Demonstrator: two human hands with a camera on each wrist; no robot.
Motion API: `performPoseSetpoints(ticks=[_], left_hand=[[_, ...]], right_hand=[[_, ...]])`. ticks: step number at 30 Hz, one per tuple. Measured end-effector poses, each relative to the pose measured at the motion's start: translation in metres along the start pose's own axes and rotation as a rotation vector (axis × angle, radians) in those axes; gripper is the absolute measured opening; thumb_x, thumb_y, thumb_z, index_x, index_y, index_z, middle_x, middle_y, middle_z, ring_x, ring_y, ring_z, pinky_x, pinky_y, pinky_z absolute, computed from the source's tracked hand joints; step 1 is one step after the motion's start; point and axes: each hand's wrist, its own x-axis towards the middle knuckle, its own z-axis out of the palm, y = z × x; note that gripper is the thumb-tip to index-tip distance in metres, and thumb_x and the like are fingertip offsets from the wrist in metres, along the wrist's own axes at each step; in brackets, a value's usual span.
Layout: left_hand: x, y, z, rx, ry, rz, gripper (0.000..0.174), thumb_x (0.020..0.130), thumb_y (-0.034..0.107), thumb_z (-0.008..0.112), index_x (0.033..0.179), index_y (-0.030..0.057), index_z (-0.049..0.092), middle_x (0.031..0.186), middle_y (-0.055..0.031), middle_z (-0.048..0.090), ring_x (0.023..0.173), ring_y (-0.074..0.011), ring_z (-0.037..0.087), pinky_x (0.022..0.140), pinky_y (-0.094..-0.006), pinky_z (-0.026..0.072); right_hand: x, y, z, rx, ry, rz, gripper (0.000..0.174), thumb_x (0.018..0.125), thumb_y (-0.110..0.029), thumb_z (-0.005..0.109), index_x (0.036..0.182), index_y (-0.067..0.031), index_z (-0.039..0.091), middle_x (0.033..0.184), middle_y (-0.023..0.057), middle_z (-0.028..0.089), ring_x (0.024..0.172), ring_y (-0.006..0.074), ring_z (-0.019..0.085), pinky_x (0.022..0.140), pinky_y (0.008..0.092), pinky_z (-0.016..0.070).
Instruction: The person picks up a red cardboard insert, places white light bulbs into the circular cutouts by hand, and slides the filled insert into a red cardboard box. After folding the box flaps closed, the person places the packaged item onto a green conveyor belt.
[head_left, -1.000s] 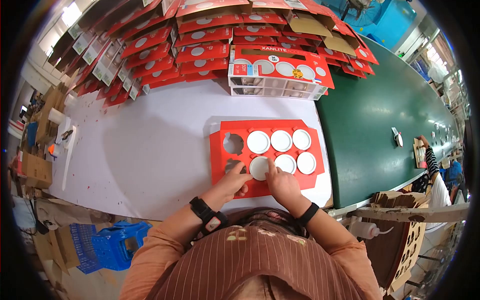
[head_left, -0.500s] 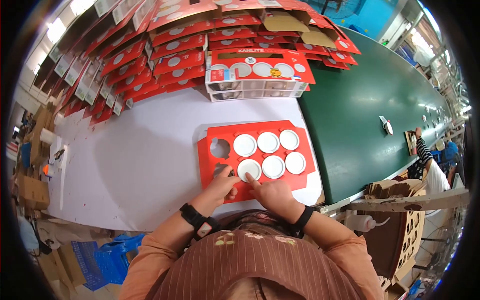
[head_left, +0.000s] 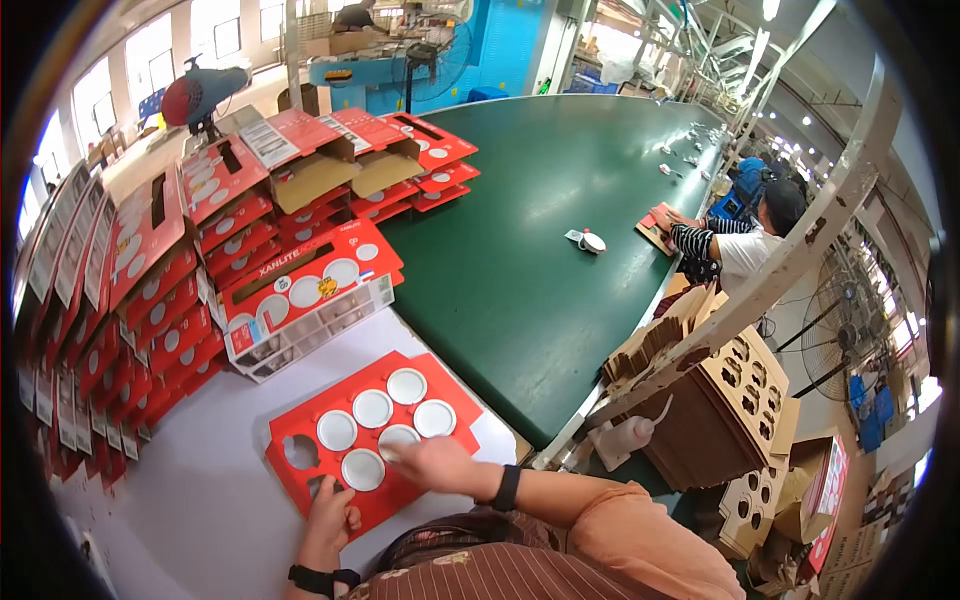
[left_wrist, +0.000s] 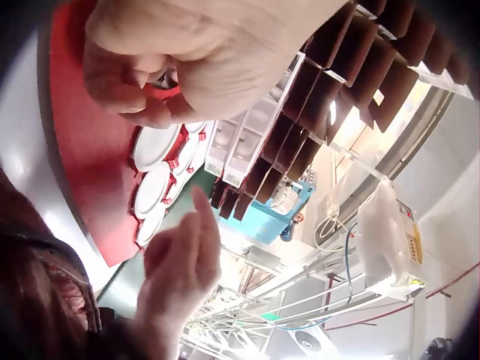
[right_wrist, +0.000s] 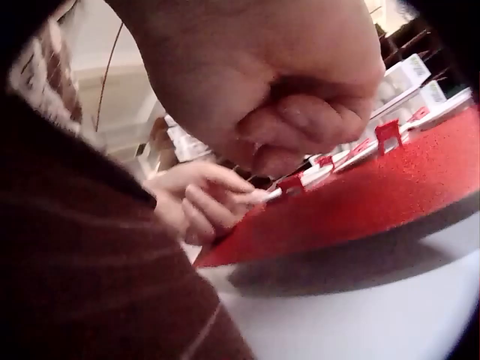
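A red card panel (head_left: 375, 515) holds several white round discs (head_left: 336, 430), with two cut-outs at its left end. My left hand (head_left: 328, 525) rests at the panel's near edge beside the lower cut-out, its fingers partly bent; in the left wrist view the left hand (left_wrist: 202, 60) hides part of the panel. Over the near row of discs is my right hand (head_left: 440, 465), slightly blurred. The left wrist view shows the right hand (left_wrist: 180, 262) with a finger extended and others bent. Whether its fingertips touch a disc is unclear.
Red and white boxes (head_left: 300, 285) are stacked behind and left of the panel. A green table (head_left: 500, 290) adjoins on the right, bearing a small white item (head_left: 592, 243). Beyond its edge are cardboard inserts (head_left: 740, 385), a white bottle (head_left: 625, 435) and another person (head_left: 755, 245).
The head view has swung to the right, bringing the other person and green table into fuller view. My right hand has shifted rightward along the discs; my left stays by the lower cut-out.
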Motion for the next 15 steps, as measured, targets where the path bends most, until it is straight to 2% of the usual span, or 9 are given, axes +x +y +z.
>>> performPoseSetpoints(ticks=[2,4,5,6,7,11,12,14,15], left_hand=[[0.003,0.000,-0.002,0.008,-0.003,0.000,0.024,0.087,0.007,0.045,0.105,0.0205,0.036,0.068,-0.0007,0.039,0.041,-0.0122,0.040,0.038,-0.0271,0.0299],[0.009,-0.001,-0.008,0.023,-0.011,-0.005,0.027,0.087,0.006,0.045,0.108,0.0203,0.037,0.071,-0.0008,0.042,0.041,-0.0123,0.040,0.038,-0.0271,0.0295],[0.011,-0.002,-0.009,0.031,-0.013,0.002,0.027,0.087,0.006,0.045,0.108,0.0203,0.037,0.071,-0.0008,0.042,0.041,-0.0123,0.040,0.038,-0.0271,0.0295],[0.013,-0.001,-0.010,0.044,0.006,-0.004,0.027,0.087,0.006,0.045,0.109,0.0201,0.037,0.073,-0.0011,0.043,0.041,-0.0124,0.040,0.038,-0.0272,0.0297],[0.014,-0.001,-0.011,0.058,0.027,-0.010,0.028,0.087,0.006,0.045,0.110,0.0198,0.037,0.074,-0.0014,0.044,0.041,-0.0124,0.040,0.037,-0.0273,0.0300],[0.022,-0.004,-0.020,0.108,0.023,-0.033,0.026,0.089,0.008,0.047,0.111,0.0189,0.037,0.073,-0.0030,0.046,0.041,-0.0137,0.041,0.037,-0.0279,0.0314],[0.023,-0.007,-0.025,0.102,0.017,-0.030,0.026,0.089,0.009,0.047,0.111,0.0186,0.037,0.073,-0.0035,0.046,0.042,-0.0143,0.043,0.037,-0.0287,0.0328],[0.022,-0.008,-0.031,0.133,-0.029,0.005,0.028,0.090,0.010,0.048,0.114,0.0184,0.035,0.071,-0.0043,0.046,0.044,-0.0162,0.047,0.038,-0.0306,0.0377],[0.013,0.001,-0.019,0.098,0.002,-0.033,0.028,0.090,0.006,0.049,0.116,0.0133,0.040,0.073,-0.0047,0.050,0.047,-0.0139,0.050,0.040,-0.0277,0.0399]], right_hand=[[0.011,0.034,-0.012,0.169,0.350,0.103,0.028,0.086,-0.022,0.054,0.113,-0.0138,0.056,0.076,0.0150,0.064,0.068,0.0344,0.062,0.059,0.0442,0.0484],[0.022,0.066,-0.052,0.435,0.442,0.378,0.024,0.086,-0.020,0.053,0.108,-0.0111,0.059,0.084,0.0157,0.064,0.077,0.0344,0.062,0.067,0.0432,0.0485],[0.034,0.109,-0.042,0.380,0.678,0.291,0.023,0.085,-0.020,0.054,0.105,-0.0095,0.060,0.088,0.0173,0.064,0.080,0.0335,0.062,0.069,0.0417,0.0488],[0.043,0.150,-0.039,0.361,0.867,0.257,0.020,0.085,-0.013,0.056,0.103,-0.0054,0.061,0.074,0.0089,0.062,0.064,0.0141,0.057,0.059,0.0297,0.0466],[0.047,0.178,-0.052,0.421,0.875,0.464,0.021,0.083,-0.010,0.056,0.102,-0.0033,0.061,0.072,0.0068,0.061,0.064,0.0127,0.055,0.060,0.0281,0.0460],[0.051,0.323,-0.071,0.411,1.180,0.667,0.030,0.078,-0.012,0.059,0.106,-0.0008,0.060,0.089,0.0112,0.063,0.078,0.0172,0.057,0.070,0.0305,0.0475],[0.045,0.343,-0.082,0.424,1.204,0.749,0.031,0.077,-0.012,0.059,0.105,0.0015,0.060,0.094,0.0145,0.063,0.083,0.0223,0.060,0.076,0.0340,0.0481],[0.034,0.352,-0.109,0.561,1.245,0.953,0.038,0.076,-0.012,0.058,0.110,0.0029,0.054,0.091,0.0144,0.061,0.081,0.0221,0.058,0.076,0.0336,0.0477],[0.034,0.408,-0.099,0.406,1.314,0.986,0.037,0.076,-0.013,0.058,0.109,0.0031,0.053,0.089,0.0145,0.061,0.079,0.0226,0.058,0.074,0.0345,0.0480]])
